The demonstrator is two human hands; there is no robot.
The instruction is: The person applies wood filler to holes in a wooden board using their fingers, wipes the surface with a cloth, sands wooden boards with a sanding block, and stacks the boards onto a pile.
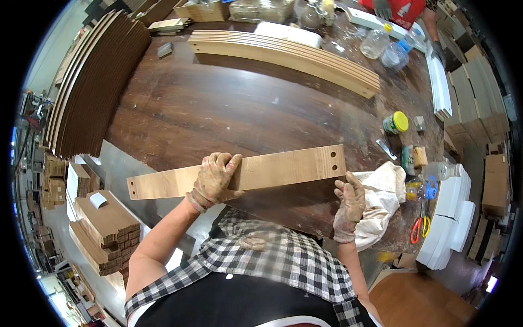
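A long light wooden board point(289, 168) with dark drilled holes at both ends lies slantwise in front of me, its right end higher in view. My left hand point(215, 180), in a stained work glove, grips it left of the middle, with fingers over its upper face and thumb by the near edge. My right hand point(349, 206), gloved too, is just off the board's right end with its fingers apart and slightly bent, holding nothing. A crumpled white cloth point(379, 199) lies right beside that hand.
Joined boards point(286, 57) lie across the back of the brown table point(218, 120). Stacked dark panels point(98, 82) stand at left, cardboard pieces point(106, 215) below them. At right are a yellow-lidded jar point(396, 122), scissors point(420, 229) and bottles point(376, 41). Another person's gloved hand point(383, 8) shows top right.
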